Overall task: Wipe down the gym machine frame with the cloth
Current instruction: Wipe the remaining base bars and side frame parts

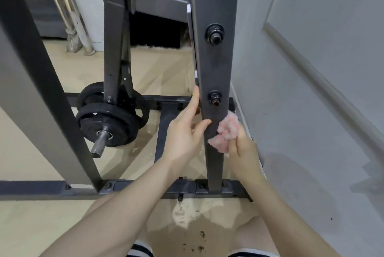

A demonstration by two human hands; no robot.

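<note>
Beige flooring (166, 73), stained near the bottom centre, and a grey panelled wall (311, 69) filling the right side leave only a narrow gap beside the dark upright of the gym machine frame (214, 65), whose top is cut off by the upper edge. Right of centre, the pink cloth (225, 134) is bunched in the closed right hand (244, 148) and pressed to the upright's lower right edge, partly hidden behind it. The left hand (185, 132) is half curled around the upright's left edge, and weight plates (108, 119) are seen at middle left.
</note>
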